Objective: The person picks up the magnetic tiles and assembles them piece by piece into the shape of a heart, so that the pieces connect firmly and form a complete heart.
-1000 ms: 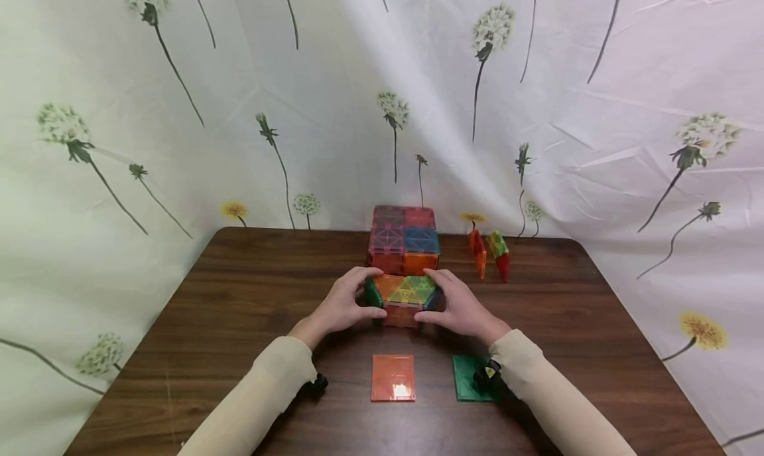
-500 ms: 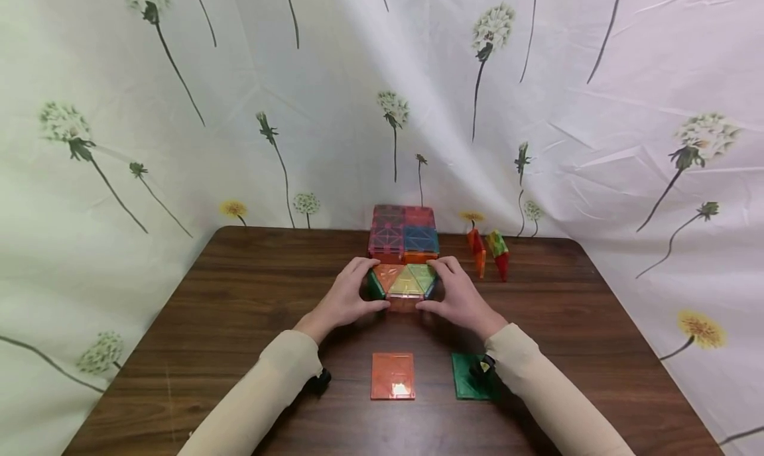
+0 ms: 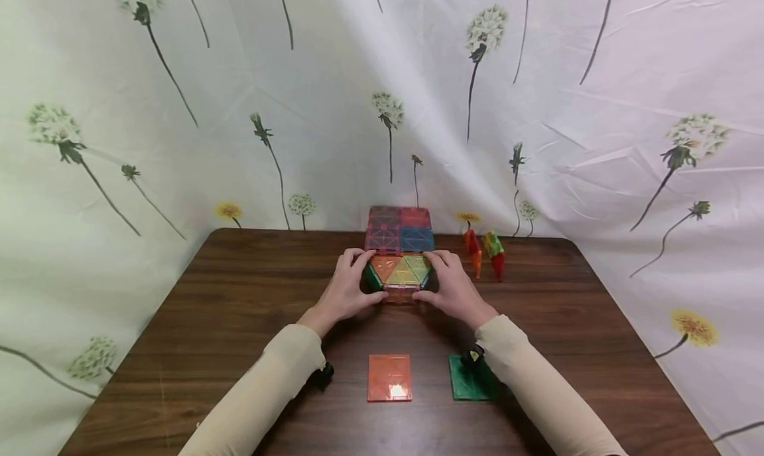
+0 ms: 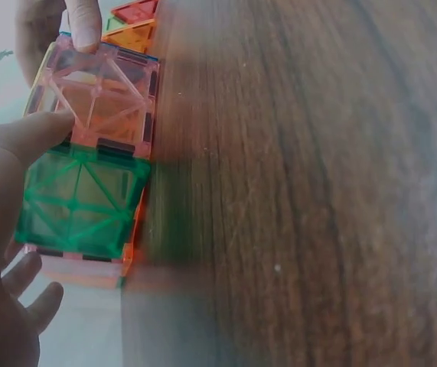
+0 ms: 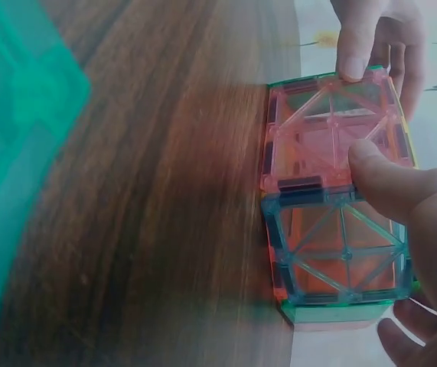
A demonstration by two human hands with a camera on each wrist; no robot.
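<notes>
A half-hexagon box of translucent magnetic tiles (image 3: 402,272) stands on the table between both hands. Its top is made of orange and yellow-green triangles. The front is a pink square tile (image 4: 99,99), flanked by a green one (image 4: 80,202) and a blue one (image 5: 340,248). My left hand (image 3: 348,285) grips the left side, thumb on the pink front and fingers round behind. My right hand (image 3: 455,287) grips the right side the same way. Directly behind is a larger tile block (image 3: 398,229) with pink, purple and blue squares on top; whether they touch is hidden.
An orange square tile (image 3: 389,378) lies flat near the front, with a green tile (image 3: 470,378) to its right, partly under the right wrist. Two small tile pieces, one orange-red (image 3: 473,252) and one green-red (image 3: 494,254), stand at the back right. A flowered cloth (image 3: 322,111) hangs behind the table.
Both hands have moved the half-hexagon box away from me, toward the larger block, closing most of the visible gap. The loose tiles have stayed put.
</notes>
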